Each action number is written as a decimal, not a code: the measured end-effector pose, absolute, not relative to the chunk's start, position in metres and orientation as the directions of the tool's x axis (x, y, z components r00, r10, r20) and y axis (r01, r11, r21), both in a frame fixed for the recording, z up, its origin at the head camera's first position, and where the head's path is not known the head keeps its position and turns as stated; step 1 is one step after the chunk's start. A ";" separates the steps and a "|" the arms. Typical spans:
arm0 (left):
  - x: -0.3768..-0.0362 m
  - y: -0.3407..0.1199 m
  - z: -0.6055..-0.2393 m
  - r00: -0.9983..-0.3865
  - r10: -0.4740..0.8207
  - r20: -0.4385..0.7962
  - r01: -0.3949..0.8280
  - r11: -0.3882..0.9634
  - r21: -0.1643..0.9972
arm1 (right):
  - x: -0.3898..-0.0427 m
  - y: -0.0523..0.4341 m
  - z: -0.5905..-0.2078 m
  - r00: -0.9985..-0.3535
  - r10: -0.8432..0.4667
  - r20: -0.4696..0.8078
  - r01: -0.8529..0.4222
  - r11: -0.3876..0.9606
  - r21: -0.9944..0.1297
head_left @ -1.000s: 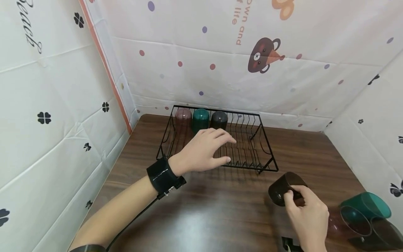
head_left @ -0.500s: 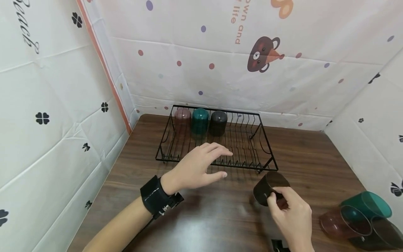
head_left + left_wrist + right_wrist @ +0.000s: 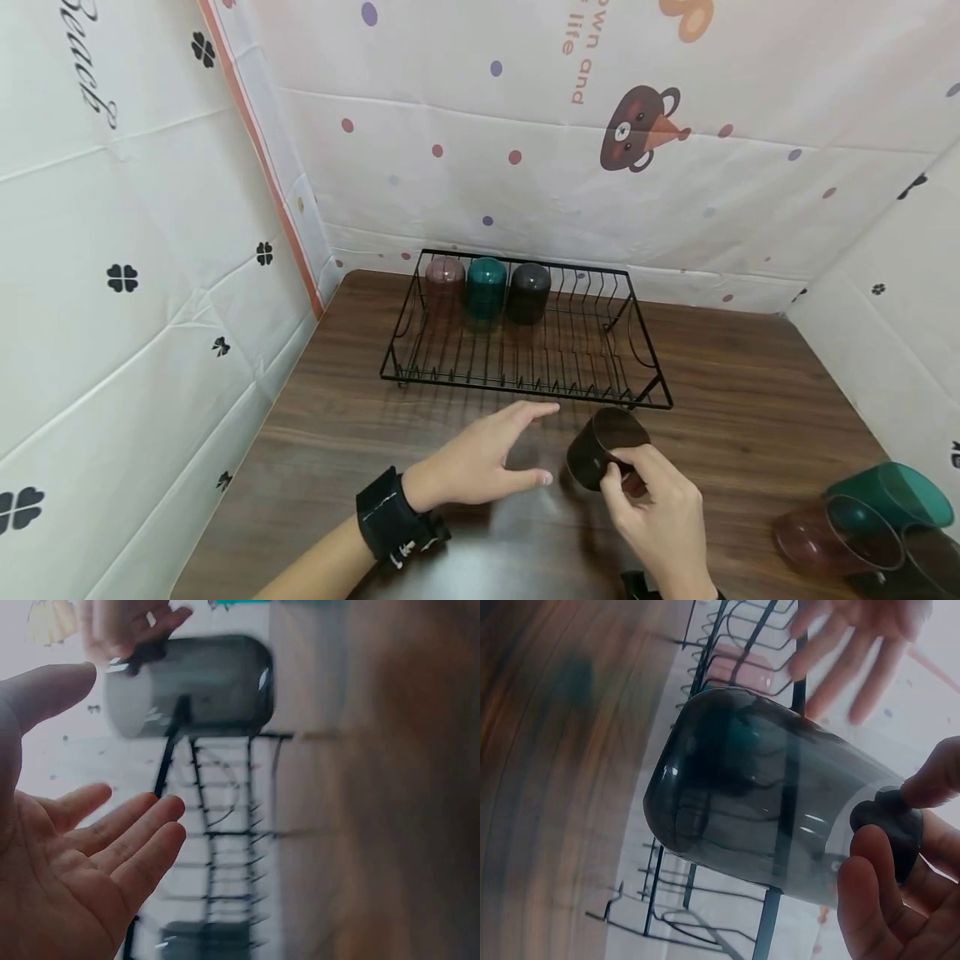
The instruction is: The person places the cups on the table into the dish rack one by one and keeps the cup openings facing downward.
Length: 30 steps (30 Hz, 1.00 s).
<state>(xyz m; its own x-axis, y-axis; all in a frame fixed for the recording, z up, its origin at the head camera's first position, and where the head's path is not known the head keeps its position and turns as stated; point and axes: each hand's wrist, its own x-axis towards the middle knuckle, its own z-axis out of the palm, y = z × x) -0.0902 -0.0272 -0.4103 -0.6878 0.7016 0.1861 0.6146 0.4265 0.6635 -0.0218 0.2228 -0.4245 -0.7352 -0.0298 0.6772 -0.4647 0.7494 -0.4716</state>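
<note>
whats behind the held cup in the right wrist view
The black rack, seen through the tinted cup, and part of a pink cup. Anything else covered is unclear.

Kitchen-like setup: wire dish rack (image 3: 525,392), wooden tabletop (image 3: 322,433), creased printed sheets (image 3: 420,196).

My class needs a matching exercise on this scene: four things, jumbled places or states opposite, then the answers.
1. left hand
2. right hand
3. pink cup in the rack
4. teal cup in the rack

A. left end of the rack's row
B. holding nothing
C. middle of the rack's row
D. holding a dark cup

Pairs: 1-B; 2-D; 3-A; 4-C
</note>
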 end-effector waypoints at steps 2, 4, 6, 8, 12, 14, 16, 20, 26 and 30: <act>-0.088 -0.023 -0.419 -0.709 0.694 0.125 0.549 0.431 0.716 | -0.022 0.220 -0.425 -0.719 -0.042 0.694 -0.491 0.737 -0.464; -0.086 -0.020 -0.427 -0.720 0.689 0.083 0.496 0.428 0.756 | -0.022 0.216 -0.426 -0.700 -0.052 0.712 -0.517 0.726 -0.454; -0.085 -0.016 -0.433 -0.723 0.688 0.063 0.459 0.410 0.788 | -0.022 0.213 -0.426 -0.680 -0.063 0.730 -0.542 0.714 -0.443; -0.084 -0.013 -0.439 -0.718 0.693 0.064 0.441 0.383 0.811 | -0.022 0.210 -0.427 -0.667 -0.073 0.742 -0.561 0.705 -0.434; -0.083 -0.004 -0.449 -0.707 0.703 0.076 0.406 0.316 0.858 | -0.021 0.205 -0.427 -0.652 -0.096 0.752 -0.585 0.695 -0.419; -0.083 0.000 -0.453 -0.704 0.707 0.064 0.371 0.289 0.883 | -0.020 0.204 -0.428 -0.653 -0.105 0.750 -0.587 0.696 -0.414; -0.083 0.004 -0.456 -0.702 0.711 0.051 0.339 0.270 0.901 | -0.019 0.203 -0.428 -0.658 -0.109 0.745 -0.587 0.695 -0.416; -0.084 0.006 -0.464 -0.692 0.721 0.046 0.308 0.237 0.921 | -0.016 0.200 -0.432 -0.662 -0.135 0.738 -0.612 0.665 -0.428; -0.085 0.001 -0.472 -0.673 0.736 0.073 0.331 0.212 0.920 | -0.017 0.194 -0.436 -0.631 -0.229 0.741 -0.694 0.593 -0.408; -0.086 -0.004 -0.472 -0.670 0.736 0.097 0.340 0.188 0.922 | -0.020 0.192 -0.437 -0.600 -0.278 0.750 -0.757 0.501 -0.420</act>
